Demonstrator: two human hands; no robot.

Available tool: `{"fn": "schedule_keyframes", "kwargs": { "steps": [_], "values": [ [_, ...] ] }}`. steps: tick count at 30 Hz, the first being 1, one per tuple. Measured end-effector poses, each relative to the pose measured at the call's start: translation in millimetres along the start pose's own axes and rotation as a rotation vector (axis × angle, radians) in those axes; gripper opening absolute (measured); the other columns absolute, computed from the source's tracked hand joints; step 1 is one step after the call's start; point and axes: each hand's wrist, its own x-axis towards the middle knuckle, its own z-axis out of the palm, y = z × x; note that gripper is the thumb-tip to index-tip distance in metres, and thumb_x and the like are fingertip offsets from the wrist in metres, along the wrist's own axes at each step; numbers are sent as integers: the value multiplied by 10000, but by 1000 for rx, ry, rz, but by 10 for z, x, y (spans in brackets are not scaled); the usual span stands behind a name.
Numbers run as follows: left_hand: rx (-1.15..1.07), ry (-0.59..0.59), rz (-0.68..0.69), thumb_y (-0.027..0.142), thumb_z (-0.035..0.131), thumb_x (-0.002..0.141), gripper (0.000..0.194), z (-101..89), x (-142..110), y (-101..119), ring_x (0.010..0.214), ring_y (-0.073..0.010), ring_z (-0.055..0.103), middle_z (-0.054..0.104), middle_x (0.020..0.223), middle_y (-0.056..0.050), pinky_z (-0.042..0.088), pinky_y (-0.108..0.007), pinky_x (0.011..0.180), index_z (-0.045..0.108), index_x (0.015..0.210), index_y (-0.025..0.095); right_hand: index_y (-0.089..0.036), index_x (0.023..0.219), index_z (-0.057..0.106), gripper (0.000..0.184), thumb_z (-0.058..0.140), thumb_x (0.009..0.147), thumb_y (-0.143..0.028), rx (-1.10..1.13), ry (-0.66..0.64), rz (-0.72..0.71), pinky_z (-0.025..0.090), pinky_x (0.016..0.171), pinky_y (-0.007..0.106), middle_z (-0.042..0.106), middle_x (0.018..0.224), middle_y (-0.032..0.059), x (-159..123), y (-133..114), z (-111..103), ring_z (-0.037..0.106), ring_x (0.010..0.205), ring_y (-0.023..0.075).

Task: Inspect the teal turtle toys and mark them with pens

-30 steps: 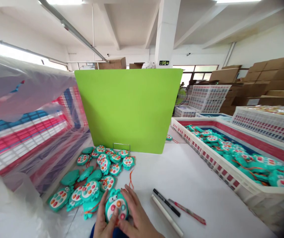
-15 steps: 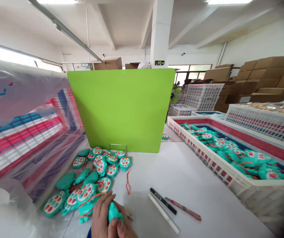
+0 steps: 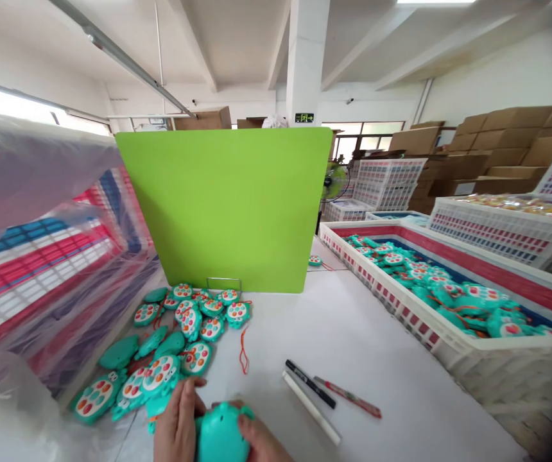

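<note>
At the bottom of the view, a teal animal-shaped push-button toy (image 3: 223,433) is between my two hands, its plain back facing up. My right hand (image 3: 262,441) grips its right side, with the thumb on the back. My left hand (image 3: 178,417) is closed along its left edge, and its fingertips are partly hidden. Left of my hands lies a heap of similar toys (image 3: 160,373), several of them showing white faces with red, orange and teal buttons. An orange cord loop (image 3: 243,353) rests on the white table (image 3: 353,340).
A black marker (image 3: 310,384), a white pen (image 3: 311,409) and a red pen (image 3: 348,397) lie on the right. A green board (image 3: 228,212) stands behind the heap. On the right is a white crate (image 3: 449,330) of teal toys; plastic-covered striped lining (image 3: 64,289) borders the left.
The toy has turned so that its broad back shows. My hands have moved apart, the left to the left and the right to the right. The camera view has shifted slightly.
</note>
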Motion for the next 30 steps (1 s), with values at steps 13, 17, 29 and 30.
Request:
{"fn": "schedule_keyframes", "kwargs": {
  "steps": [13, 17, 29, 30],
  "values": [
    [-355, 54, -215, 471, 603, 771, 367, 116, -48, -94, 685, -177, 610, 588, 765, -6, 533, -292, 550, 535, 985, 182, -187, 1142, 613, 423, 519, 876, -502, 554, 262, 78, 502, 842, 358, 667, 1139, 89, 37, -552, -99, 634, 1021, 223],
    [-370, 22, -229, 465, 593, 787, 359, 136, -77, -111, 702, -182, 618, 589, 791, -18, 529, -287, 552, 541, 999, 181, -171, 1133, 619, 423, 518, 879, -494, 561, 250, 114, 498, 843, 349, 676, 1123, 102, 45, -506, -76, 635, 1022, 226],
    [-909, -159, -519, 360, 699, 759, 360, 304, -313, -24, 964, -266, 656, 707, 998, -121, 507, -376, 883, 632, 1019, 121, -178, 1218, 561, 517, 513, 867, -556, -92, 85, 128, 509, 706, 345, 669, 1043, 103, -20, -304, -10, 633, 835, 201],
    [-954, -145, -542, 343, 701, 761, 340, 293, -334, -49, 951, -262, 663, 710, 989, -117, 512, -377, 882, 633, 1008, 120, -179, 1209, 571, 504, 509, 871, -548, -234, 88, 104, 506, 696, 342, 668, 1036, 100, -26, -344, -55, 629, 832, 205]
  ]
}}
